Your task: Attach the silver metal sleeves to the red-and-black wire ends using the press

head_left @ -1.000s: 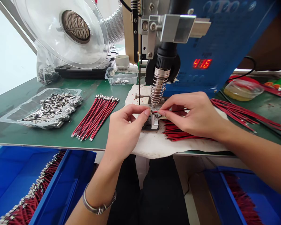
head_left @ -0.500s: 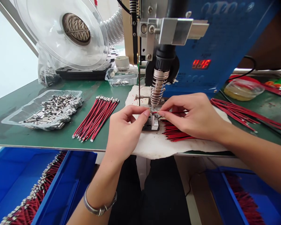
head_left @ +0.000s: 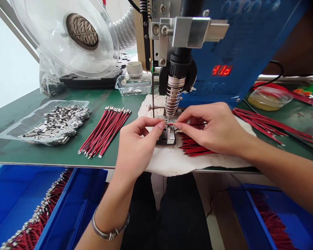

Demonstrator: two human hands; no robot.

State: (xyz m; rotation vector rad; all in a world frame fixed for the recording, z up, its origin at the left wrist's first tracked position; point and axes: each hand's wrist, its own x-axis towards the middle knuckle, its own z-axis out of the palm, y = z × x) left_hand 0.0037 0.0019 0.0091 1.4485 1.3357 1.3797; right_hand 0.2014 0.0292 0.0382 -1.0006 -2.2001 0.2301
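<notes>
My left hand is closed in a pinch at the small metal fixture, its fingertips on what looks like a small metal connector, mostly hidden. Opposite it, my right hand pinches a red and black wire whose end reaches the connector. Right above the fingertips is the tip of a soldering iron wrapped in a coil spring. Beneath my right hand, a bundle of red and black wires rests on a white cloth.
To the left are a clear tray of metal connectors and a bundle of wires with connectors. A blue machine with a red display stands behind. Blue bins of wires sit below the table edge. More loose wires lie right.
Both hands keep their pinch at the fixture, with hardly any movement. The whole view has shifted slightly, and the red digits on the display read differently.
</notes>
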